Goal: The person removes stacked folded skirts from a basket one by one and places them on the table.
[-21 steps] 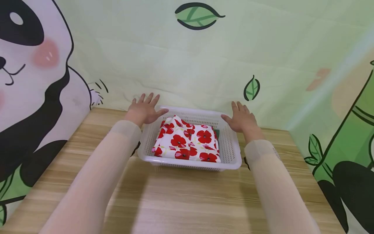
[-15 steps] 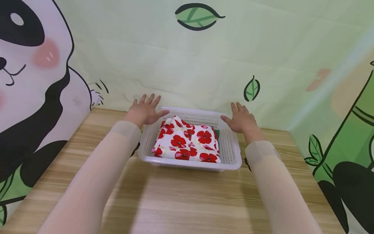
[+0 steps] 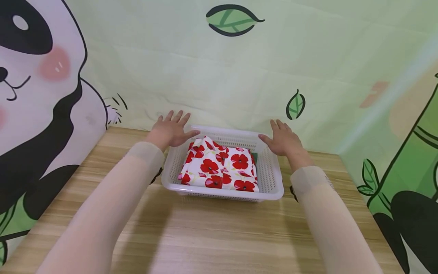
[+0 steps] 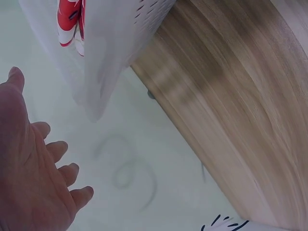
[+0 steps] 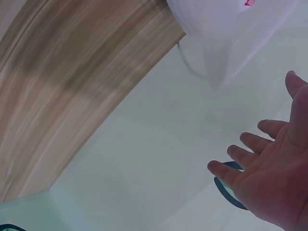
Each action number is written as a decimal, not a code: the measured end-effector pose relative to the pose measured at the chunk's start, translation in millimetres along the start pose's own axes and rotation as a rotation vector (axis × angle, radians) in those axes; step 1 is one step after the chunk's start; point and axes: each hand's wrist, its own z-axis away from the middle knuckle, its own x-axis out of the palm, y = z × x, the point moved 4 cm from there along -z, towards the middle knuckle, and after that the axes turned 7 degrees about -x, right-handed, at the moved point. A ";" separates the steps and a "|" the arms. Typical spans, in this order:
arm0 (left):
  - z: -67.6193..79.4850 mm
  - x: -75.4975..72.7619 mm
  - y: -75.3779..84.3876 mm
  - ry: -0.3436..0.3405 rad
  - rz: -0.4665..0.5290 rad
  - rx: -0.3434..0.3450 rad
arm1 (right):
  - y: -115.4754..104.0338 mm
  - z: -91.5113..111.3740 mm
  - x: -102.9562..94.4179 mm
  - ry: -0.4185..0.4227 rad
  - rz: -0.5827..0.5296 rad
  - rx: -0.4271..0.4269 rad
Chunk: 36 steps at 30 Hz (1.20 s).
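Note:
A white plastic basket point(image 3: 224, 193) with perforated sides stands toward the back of the table. Inside it lies a folded white cloth point(image 3: 222, 165) printed with red flowers, and a bit of green material point(image 3: 254, 156) shows at its right. Over the back left corner hovers my left hand point(image 3: 169, 131), fingers spread and holding nothing. My right hand point(image 3: 282, 139) is likewise spread at the back right corner, palm down. Both wrist views show a gap between the hand and the basket: the left palm point(image 4: 33, 178) and the right palm point(image 5: 274, 178) are bare.
The wood-grain table point(image 3: 205, 236) ends at a pale green wall cloth point(image 3: 239, 87) right behind the basket. Printed on the cloth are a panda point(image 3: 30, 95) at the left and leaves point(image 3: 295, 104). More printed green stalks rise on the right side.
The left hand has drifted very slightly to the right. The right hand's fingers stay nearly in place while its forearm shifts a little right. The basket and cloth look the same.

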 end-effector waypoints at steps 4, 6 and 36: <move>0.6 0.3 -0.9 -0.017 0.008 0.003 | -1.9 2.0 -1.6 0.001 -0.016 -0.007; 0.8 0.8 -0.7 -0.031 0.013 0.003 | -2.3 2.5 -1.8 -0.003 -0.028 -0.006; 13.3 13.3 21.9 -0.087 0.176 0.045 | -14.0 14.9 9.6 0.003 -0.243 -0.022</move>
